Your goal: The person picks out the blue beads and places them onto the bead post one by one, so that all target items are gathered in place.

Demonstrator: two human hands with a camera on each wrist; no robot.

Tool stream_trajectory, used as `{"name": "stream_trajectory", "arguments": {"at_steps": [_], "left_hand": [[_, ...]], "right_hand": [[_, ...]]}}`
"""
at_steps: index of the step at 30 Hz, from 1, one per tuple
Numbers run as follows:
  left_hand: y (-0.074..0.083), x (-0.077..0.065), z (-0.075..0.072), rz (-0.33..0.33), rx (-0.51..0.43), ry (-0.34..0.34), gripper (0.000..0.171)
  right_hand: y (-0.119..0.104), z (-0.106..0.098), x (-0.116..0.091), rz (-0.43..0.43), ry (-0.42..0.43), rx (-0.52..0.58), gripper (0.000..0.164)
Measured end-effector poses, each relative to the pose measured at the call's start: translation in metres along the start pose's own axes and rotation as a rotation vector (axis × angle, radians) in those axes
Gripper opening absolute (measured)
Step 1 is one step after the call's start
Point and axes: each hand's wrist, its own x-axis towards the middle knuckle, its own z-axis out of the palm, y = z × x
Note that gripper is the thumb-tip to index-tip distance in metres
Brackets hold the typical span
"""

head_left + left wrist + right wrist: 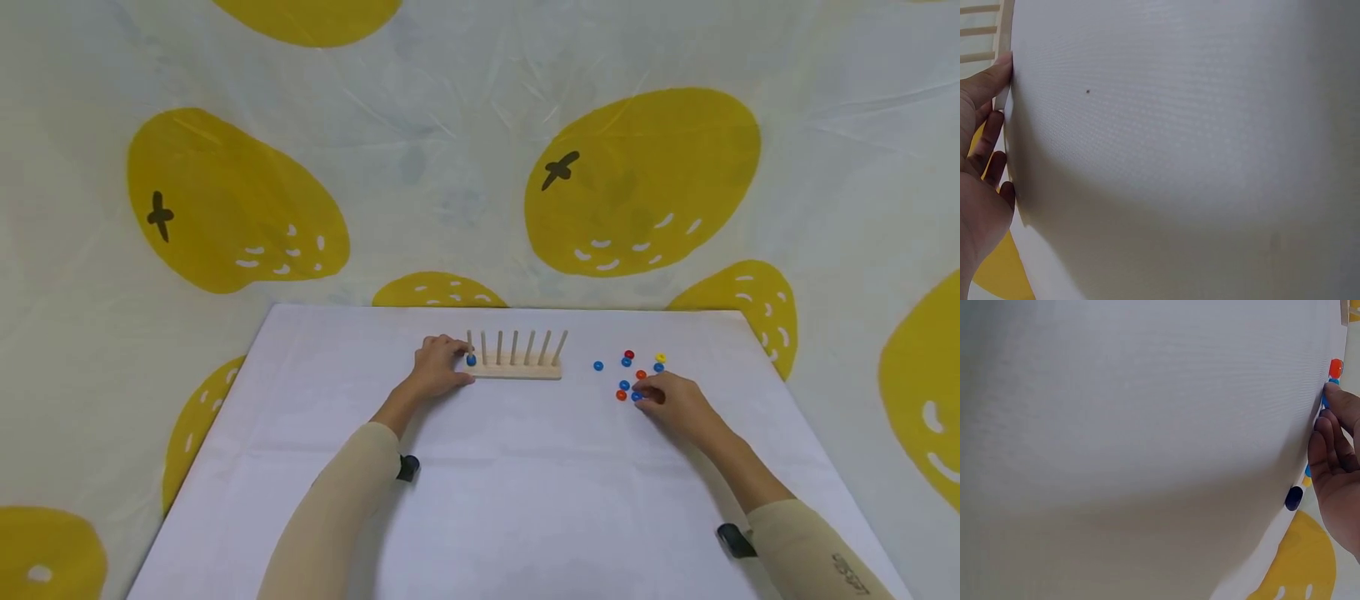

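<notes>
A wooden peg rack (517, 372) with a row of several upright pegs stands toward the back of the table. On its leftmost peg sits a dark blue bead (471, 360). My left hand (438, 367) grips the rack's left end, thumb at the front edge; the left wrist view shows the thumb (999, 72) against the wood. To the right of the rack, my right hand (678, 404) pinches a blue bead (637, 397) between thumb and finger, down at the tabletop. An orange bead (621, 396) and another blue bead (624, 385) lie just beside those fingertips.
Around the right hand lie more loose beads: a red one (629, 355), a yellow one (661, 357), an orange-red one (641, 375) and several blue ones, including one nearer the rack (597, 366). A fruit-patterned curtain (450, 167) hangs behind the white table (525, 500).
</notes>
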Motion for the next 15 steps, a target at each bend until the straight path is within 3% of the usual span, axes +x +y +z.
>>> {"name": "stream_trajectory", "arguments": {"at_steps": [15], "left_hand": [[0.0015,-0.0011,0.0006,-0.016,0.005,-0.003,0.058]], "right_hand": [[0.0,-0.0018,-0.0016,-0.031,0.029,0.006,0.025]]}}
